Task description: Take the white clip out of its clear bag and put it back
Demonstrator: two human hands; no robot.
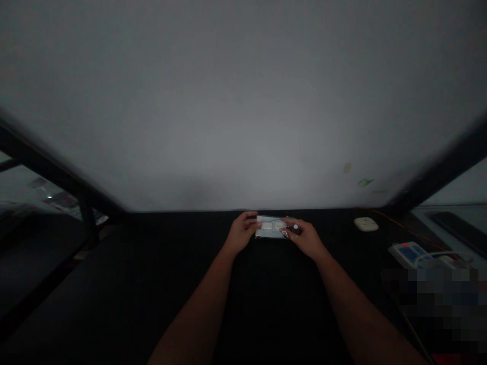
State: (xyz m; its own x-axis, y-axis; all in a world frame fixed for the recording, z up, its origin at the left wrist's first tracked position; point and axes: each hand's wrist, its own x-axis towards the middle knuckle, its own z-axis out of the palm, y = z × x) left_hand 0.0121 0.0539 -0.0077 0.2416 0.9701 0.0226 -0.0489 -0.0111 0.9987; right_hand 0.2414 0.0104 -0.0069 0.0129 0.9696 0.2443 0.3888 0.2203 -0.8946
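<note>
A small flat packet (269, 226), pale with a clear, shiny wrapping and a round outline on its right half, is held level between both hands near the back edge of the black table. My left hand (242, 234) grips its left end, thumb over the front. At the right end, my right hand (304, 237) pinches the packet between thumb and fingers. A small dark thing with a light round spot (296, 227) shows by the right fingers; what it is cannot be made out.
The black table (182, 284) meets a grey-white wall (243, 126). To the right lie a white rounded case (366, 224), an orange cable and a power strip (413, 253) with a red light. Dark frame bars stand on both sides, with clear bags (63, 200) beyond the left one.
</note>
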